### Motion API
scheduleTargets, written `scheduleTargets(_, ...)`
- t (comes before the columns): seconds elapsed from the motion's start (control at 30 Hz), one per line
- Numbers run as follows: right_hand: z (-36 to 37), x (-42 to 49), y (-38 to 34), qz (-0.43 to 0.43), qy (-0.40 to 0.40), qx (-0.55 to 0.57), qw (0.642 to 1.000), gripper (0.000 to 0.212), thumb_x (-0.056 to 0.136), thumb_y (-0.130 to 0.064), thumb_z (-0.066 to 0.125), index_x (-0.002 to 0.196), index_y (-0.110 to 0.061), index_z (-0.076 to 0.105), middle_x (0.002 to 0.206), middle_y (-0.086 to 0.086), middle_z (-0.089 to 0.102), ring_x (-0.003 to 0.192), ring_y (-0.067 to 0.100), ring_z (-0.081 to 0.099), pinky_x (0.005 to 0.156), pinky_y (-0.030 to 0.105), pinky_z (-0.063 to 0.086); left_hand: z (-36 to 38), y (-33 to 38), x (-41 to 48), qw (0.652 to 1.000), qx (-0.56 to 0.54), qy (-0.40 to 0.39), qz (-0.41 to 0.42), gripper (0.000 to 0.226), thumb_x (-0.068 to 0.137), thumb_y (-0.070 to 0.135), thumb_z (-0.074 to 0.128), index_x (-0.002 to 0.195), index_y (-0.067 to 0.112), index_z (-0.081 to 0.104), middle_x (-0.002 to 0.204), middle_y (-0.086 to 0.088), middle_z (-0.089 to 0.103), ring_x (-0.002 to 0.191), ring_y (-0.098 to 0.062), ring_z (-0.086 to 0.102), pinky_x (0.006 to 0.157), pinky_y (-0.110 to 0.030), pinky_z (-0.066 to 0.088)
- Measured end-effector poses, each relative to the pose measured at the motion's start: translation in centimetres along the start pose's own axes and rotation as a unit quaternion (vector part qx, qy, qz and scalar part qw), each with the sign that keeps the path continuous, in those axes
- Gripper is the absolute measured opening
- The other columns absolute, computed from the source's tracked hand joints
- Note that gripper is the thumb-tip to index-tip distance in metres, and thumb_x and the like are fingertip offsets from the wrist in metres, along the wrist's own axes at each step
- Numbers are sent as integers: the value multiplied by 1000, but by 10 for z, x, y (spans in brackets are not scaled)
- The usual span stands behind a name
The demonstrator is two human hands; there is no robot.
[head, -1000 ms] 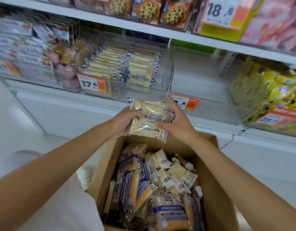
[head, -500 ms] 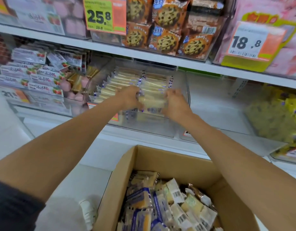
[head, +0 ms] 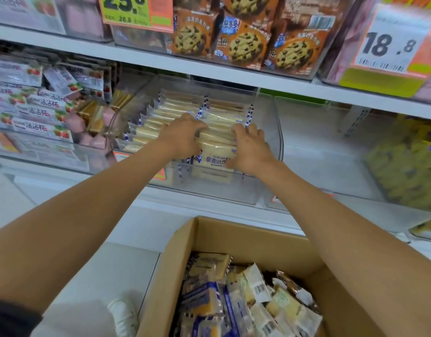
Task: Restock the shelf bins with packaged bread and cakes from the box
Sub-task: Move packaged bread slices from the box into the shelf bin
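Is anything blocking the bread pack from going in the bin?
Nothing visible does. The left hand and right hand hold the pack at the bin's open top, against the right row.

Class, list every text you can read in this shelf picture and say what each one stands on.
"18.8": price tag, upper right.
"25.", last digit cut off, "26.8" beneath: green tag.
"HORSH": front bread pack.
"沾沾杯": strawberry packs, left.
Cookie boxes: print too blurred.
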State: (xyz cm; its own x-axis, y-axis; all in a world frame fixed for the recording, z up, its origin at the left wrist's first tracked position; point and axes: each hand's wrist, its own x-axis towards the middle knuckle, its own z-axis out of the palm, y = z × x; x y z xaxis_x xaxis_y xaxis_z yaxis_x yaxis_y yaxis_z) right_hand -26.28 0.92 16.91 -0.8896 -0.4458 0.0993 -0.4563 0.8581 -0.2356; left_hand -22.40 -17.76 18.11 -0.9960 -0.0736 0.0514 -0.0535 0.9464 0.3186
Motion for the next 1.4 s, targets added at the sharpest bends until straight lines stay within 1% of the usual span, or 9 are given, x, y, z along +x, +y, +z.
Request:
scheduleTargets(0.27,-10,3,5,0,-145,-24,989,87,89,-57,60,156,-32,10,164,3,-9,150,30,-9,121,52,6,0,3,-3,989,119,-87,-22,67,96,45,51,154,40,19,164,-3,12,149,-30,17,117,-55,19)
scheduleTargets(0.43,-19,-29,1,-61,17,104,993,64,87,-32,70,144,-19,44,153,11,33,143,28,24,115,36,27,0,27,-37,994,-15,106,-31,48,88,22,58,136,22,52,139,-11,51,128,-32,44,104,-47,41)
scheduleTargets(0.5,-16,-56,3,-94,129,111,981,36,85,-19,68,120,-11,63,123,11,55,120,28,49,94,36,46,5,44,-61,984,-76,157,-32,28,86,18,58,114,18,61,112,-7,63,105,-28,57,87,-42,50)
scheduleTargets(0.6,-2,-104,12,-139,228,79,960,9,80,-8,64,89,-9,67,94,8,61,92,29,59,66,34,49,27,71,-101,982,-139,129,-18,8,87,19,59,96,18,58,83,-2,65,78,-23,62,70,-38,52)
scheduleTargets(0.8,62,-190,63,-49,16,140,989,18,90,-12,59,105,-16,66,101,-5,60,83,9,55,75,28,48,114,72,-161,982,-168,-47,-73,6,92,24,58,98,24,59,96,3,66,89,-18,62,82,-39,54)
scheduleTargets(0.97,161,-245,115,133,-225,226,939,26,94,-18,60,120,-16,64,115,0,64,103,16,60,82,30,49,178,46,-192,963,-191,-147,-124,13,93,18,59,106,20,64,102,5,64,100,-14,61,85,-25,46)
scheduleTargets(1.17,244,-272,118,251,-304,344,852,8,91,-7,64,98,-8,61,81,3,52,85,19,53,78,26,45,211,56,-195,947,-212,-217,-103,24,95,23,59,118,18,62,113,4,64,105,-11,59,88,-24,47)
scheduleTargets(1.3,250,-274,107,241,-342,296,859,23,86,-25,72,77,-23,51,76,-6,52,79,14,52,66,23,41,221,59,-198,940,-216,-237,-113,25,94,17,60,120,18,61,114,3,64,105,-10,59,83,-20,45)
scheduleTargets(1.4,247,-276,105,253,-315,319,857,26,84,-17,73,76,-26,50,78,-7,55,88,19,57,75,28,47,226,57,-200,935,-220,-250,-123,25,94,17,62,118,20,62,113,3,64,101,-10,60,75,-20,45)
